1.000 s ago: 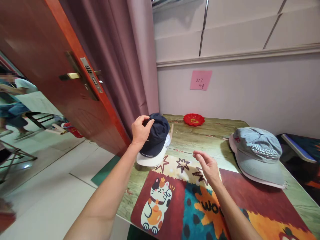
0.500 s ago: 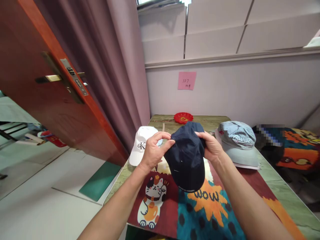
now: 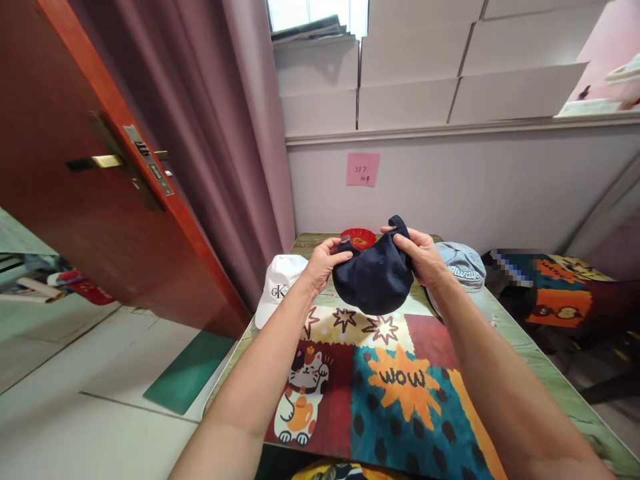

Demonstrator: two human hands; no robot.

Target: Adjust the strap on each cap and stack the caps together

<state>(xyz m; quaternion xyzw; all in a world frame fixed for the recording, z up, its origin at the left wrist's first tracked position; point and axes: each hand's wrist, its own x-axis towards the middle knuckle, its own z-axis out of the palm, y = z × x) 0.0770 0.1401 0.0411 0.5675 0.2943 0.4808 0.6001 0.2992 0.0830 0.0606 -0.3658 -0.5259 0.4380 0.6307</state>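
A navy baseball cap (image 3: 374, 279) is held up above the table between both hands, its rear strap edge turned upward. My left hand (image 3: 323, 263) pinches the cap's left edge, by a small buckle at the strap opening. On the other side my right hand (image 3: 419, 253) grips the edge where the loose strap end sticks up. The brim is hidden in this view. To the left stands a white cap (image 3: 280, 287) with "CK" lettering. A light blue cap (image 3: 463, 267) with white lettering sits at the right, partly behind my right hand and forearm.
A red scalloped dish (image 3: 358, 237) lies at the table's back edge. A patterned mat (image 3: 400, 413) covers much of the table (image 3: 530, 353). The wooden door (image 3: 165, 253) and a purple curtain (image 3: 250, 133) stand at left; the wall bears a pink note (image 3: 363, 169).
The navy cap has been turned from brim down toward me to its back edge and strap facing up. Both hands have shifted their holds to the strap ends. The view has moved slightly.
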